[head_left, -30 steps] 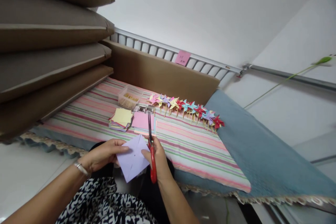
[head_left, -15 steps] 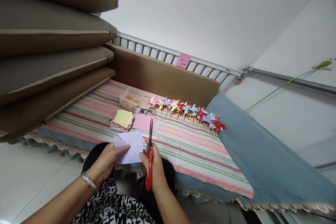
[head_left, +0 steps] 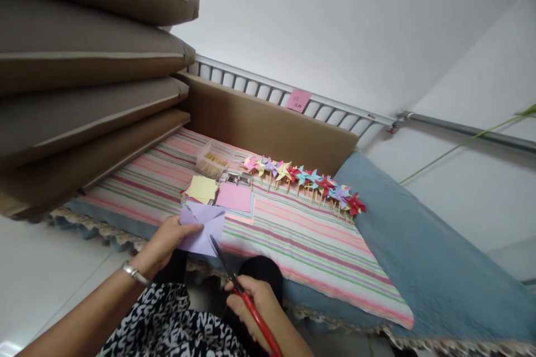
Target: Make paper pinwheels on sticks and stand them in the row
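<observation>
My left hand point(head_left: 173, 236) pinches a square of purple paper point(head_left: 205, 237) by its left side, the thumb lying on top. Slits run inward from the upper corners of the paper. My right hand point(head_left: 255, 304) is wrapped round red-handled scissors point(head_left: 234, 280). Their dark blades point up and left, the tips at the lower right part of the sheet. Just beyond the paper lie a stack of yellow and other coloured squares point(head_left: 202, 188) and a stack with a pink sheet point(head_left: 233, 196) on top.
Behind the stacks stand a clear plastic box point(head_left: 213, 160) of small sticks and small clear cases point(head_left: 237, 179). A row of paper pinwheels point(head_left: 301, 178) lies across the striped cloth point(head_left: 310, 248). Thick brown cushions point(head_left: 92, 61) rise at the left; a brown board point(head_left: 268, 122) stands at the back.
The scissors have swung from upright to pointing up-left at the paper, as my right hand drew back and let go of the paper's right edge. The view has shifted slightly.
</observation>
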{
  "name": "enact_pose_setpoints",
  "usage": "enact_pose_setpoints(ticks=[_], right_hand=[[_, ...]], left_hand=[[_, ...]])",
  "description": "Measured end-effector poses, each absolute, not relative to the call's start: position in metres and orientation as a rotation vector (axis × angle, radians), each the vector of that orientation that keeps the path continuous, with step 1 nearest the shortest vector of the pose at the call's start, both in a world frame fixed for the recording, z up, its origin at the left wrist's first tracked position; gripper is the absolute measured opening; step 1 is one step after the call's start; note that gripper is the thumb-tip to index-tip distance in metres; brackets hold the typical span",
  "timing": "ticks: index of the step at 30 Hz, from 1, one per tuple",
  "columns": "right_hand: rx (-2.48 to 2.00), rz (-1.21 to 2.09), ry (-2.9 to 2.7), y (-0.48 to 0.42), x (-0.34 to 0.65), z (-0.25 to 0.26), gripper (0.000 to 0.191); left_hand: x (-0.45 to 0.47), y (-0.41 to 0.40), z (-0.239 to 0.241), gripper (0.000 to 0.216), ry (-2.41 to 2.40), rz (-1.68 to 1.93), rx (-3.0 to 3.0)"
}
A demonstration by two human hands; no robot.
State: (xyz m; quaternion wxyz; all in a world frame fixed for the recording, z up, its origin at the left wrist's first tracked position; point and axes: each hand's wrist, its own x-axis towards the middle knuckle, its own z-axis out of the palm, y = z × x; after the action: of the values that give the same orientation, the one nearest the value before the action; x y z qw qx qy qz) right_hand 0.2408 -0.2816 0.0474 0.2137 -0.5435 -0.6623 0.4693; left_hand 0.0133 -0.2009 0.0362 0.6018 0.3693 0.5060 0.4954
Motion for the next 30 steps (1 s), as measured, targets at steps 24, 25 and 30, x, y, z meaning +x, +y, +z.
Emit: enact_pose_setpoints(ticks=[24,25,30], right_hand=[[-1.601,1.287,-1.792,-0.281,0.234,0.053,0.017],[-1.601,1.290,-1.791,-0.281,0.235,0.052,0.019],[-1.602,1.291,-1.781,-0.281,0.236,0.051,0.024]], left_hand=[[0.021,-0.206,0.040,0.031,1.106,1.104,0.802],[0.021,-0.206,0.040,0.030,1.107,1.103,0.801],[0.022,-0.207,0.043,0.032,1.118,1.109,0.787]])
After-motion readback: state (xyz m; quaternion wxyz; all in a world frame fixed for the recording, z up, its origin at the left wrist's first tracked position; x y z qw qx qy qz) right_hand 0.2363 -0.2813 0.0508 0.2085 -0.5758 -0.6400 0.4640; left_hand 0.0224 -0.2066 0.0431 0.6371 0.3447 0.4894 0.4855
